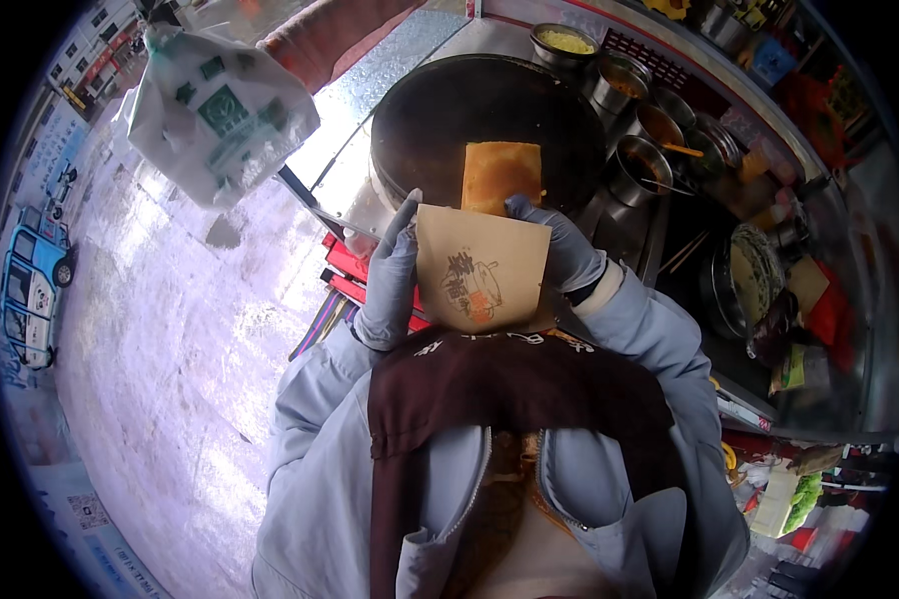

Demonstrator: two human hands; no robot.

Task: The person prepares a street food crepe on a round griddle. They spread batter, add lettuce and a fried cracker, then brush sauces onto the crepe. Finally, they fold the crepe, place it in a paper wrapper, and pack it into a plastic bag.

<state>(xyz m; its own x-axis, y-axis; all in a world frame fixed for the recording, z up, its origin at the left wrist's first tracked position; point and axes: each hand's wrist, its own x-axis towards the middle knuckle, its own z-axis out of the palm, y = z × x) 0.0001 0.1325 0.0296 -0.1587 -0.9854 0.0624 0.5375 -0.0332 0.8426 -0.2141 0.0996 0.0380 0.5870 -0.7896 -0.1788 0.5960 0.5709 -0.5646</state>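
My gloved left hand (pixel 395 262) grips the left edge of a brown paper food bag (pixel 487 262), which bears printed writing and a drawing. A folded, browned pancake (pixel 502 176) reaches out of the bag's top side, its lower end hidden by the paper. At the right, my gloved right hand (pixel 558 243) has its fingertips at the pancake's lower right corner and the bag's upper right edge. Whether the right fingers pinch paper, pancake or both is not clear. Behind the pancake lies a large round black griddle (pixel 487 97).
Steel pots of sauce (pixel 640 168) and a bowl of yellow shreds (pixel 565 41) line the griddle's right side. Farther right stand chopsticks (pixel 685 251) and a large bowl of batter (pixel 749 273). A white plastic bag (pixel 221 120) hangs at upper left.
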